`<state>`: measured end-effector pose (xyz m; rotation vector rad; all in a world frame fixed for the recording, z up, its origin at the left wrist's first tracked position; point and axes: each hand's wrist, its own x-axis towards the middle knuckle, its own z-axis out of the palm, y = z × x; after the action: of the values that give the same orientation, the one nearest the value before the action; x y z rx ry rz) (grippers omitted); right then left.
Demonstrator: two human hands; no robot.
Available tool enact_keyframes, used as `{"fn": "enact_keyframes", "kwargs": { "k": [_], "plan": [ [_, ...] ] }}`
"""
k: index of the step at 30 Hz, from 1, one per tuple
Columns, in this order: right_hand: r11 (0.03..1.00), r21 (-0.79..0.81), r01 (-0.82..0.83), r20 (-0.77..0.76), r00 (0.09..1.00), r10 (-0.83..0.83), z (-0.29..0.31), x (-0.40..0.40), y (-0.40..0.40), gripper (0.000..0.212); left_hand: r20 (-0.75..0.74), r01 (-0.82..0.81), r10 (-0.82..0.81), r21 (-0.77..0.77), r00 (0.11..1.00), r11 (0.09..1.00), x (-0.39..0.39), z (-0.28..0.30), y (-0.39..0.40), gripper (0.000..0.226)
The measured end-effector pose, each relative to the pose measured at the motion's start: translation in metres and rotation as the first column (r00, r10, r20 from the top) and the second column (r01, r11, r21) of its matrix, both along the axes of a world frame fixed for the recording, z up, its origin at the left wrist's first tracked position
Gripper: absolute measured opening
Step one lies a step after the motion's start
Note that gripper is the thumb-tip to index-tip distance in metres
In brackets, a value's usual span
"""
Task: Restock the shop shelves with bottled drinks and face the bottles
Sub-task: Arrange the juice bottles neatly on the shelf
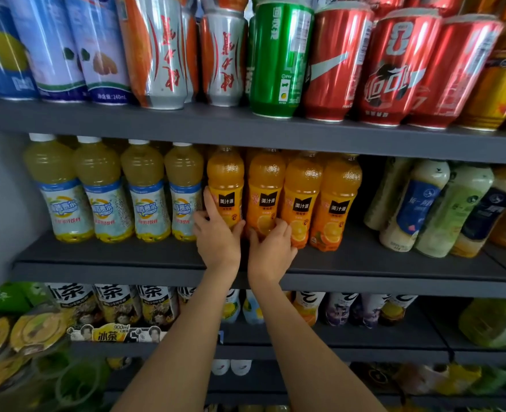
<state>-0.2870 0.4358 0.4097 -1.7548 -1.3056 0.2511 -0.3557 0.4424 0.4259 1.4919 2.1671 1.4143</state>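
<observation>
Middle shelf: left hand wraps the lower body of the leftmost orange juice bottle, right hand curls round the base of the second orange juice bottle; both stand in a row of four, right of the yellow-green bottles. Full bottles likely heavy, smooth and slightly yielding, so grip low on the labelled waist. Caps sit in shadow under the upper shelf, rear rows are hidden, and fingertips behind the bottles are unseen.
</observation>
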Motion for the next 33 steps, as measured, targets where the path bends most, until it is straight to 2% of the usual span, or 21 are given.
{"fn": "enact_keyframes", "kwargs": {
  "k": [5,10,15,17,21,24,26,28,30,33],
  "plan": [
    [1.0,0.008,-0.004,-0.016,1.0,0.005,-0.004,-0.001,0.001,0.045,0.018,0.014,-0.014,-0.012,1.0,1.0,-0.001,-0.004,0.0,0.091],
    [1.0,0.015,0.001,0.013,1.0,-0.001,-0.005,0.0,0.0,0.043,0.003,0.119,-0.119,-0.009,0.993,0.993,-0.001,-0.016,-0.012,0.089],
    [1.0,0.009,-0.022,0.026,0.999,0.022,-0.006,0.001,-0.002,0.045,0.032,0.098,-0.098,0.008,0.995,0.995,-0.002,-0.019,-0.016,0.086],
    [0.998,0.051,-0.045,-0.026,0.999,0.046,-0.007,0.005,-0.003,0.042,0.019,0.078,-0.079,0.047,0.997,0.996,-0.001,-0.021,-0.018,0.083],
    [0.971,0.233,-0.042,-0.072,0.996,0.06,-0.002,0.028,-0.012,0.032,-0.043,0.015,-0.005,0.219,0.999,0.976,0.002,-0.027,-0.027,0.068],
    [0.943,0.328,0.06,-0.147,0.989,-0.012,0.011,0.06,-0.015,0.039,-0.18,0.087,-0.032,0.309,0.983,0.947,0.014,-0.03,-0.035,0.057],
    [0.928,0.338,0.157,-0.217,0.973,-0.086,0.018,0.082,-0.012,0.047,-0.252,0.177,-0.109,0.263,0.961,0.948,0.027,-0.03,-0.036,0.058],
    [0.95,0.263,0.168,-0.227,0.968,-0.108,0.018,0.102,-0.007,0.059,-0.243,0.231,-0.194,0.137,0.951,0.963,0.039,-0.031,-0.036,0.062],
    [0.99,0.122,0.065,-0.21,0.977,-0.038,0.012,0.117,-0.001,0.073,-0.213,0.241,-0.233,0.012,0.949,0.97,0.048,-0.033,-0.035,0.062],
    [0.994,0.008,-0.109,-0.187,0.976,0.109,0.004,0.129,0.005,0.078,-0.328,0.216,-0.243,-0.117,0.913,0.969,0.053,-0.035,-0.035,0.056]
  ]
}}
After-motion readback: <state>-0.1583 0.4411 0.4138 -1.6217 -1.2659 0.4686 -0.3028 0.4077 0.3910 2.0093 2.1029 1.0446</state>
